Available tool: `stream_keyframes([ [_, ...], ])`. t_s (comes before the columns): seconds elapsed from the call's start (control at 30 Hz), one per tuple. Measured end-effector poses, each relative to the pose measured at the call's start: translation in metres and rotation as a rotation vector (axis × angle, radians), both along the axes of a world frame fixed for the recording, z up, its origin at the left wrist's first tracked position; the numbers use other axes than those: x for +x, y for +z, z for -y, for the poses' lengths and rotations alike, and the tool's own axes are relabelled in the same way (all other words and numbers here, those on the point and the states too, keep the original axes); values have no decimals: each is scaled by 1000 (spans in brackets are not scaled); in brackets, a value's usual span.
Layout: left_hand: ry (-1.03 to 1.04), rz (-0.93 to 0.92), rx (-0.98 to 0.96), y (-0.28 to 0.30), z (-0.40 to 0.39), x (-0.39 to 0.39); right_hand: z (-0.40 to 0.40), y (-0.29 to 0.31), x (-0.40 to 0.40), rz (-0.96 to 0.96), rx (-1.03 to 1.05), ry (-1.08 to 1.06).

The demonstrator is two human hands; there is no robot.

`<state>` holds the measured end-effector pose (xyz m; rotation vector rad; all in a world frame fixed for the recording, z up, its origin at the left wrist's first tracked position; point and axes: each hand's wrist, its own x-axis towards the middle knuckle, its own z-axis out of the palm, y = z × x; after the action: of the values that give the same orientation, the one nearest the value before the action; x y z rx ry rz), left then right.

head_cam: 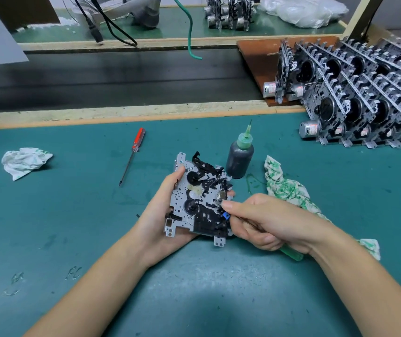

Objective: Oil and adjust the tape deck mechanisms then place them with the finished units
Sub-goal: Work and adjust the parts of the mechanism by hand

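At centre frame our left hand (168, 215) cradles the deck (200, 198) from beneath, thumb curled over its left edge. Our right hand (265, 222) is closed around a green-handled tool (292, 254), its tip at the deck's right side. We judge the deck light and stiff, though its gears and levers look delicate, so we'd hold it by the plate edges. The finished units (365, 93) stand at upper right.
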<state>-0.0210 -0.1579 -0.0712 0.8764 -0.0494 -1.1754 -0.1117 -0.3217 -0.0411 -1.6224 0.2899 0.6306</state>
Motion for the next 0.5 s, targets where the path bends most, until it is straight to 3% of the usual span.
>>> stream_keyframes([
  [0.5, 19, -4, 15, 1, -1, 1, -2, -1, -1, 55, -33, -9],
])
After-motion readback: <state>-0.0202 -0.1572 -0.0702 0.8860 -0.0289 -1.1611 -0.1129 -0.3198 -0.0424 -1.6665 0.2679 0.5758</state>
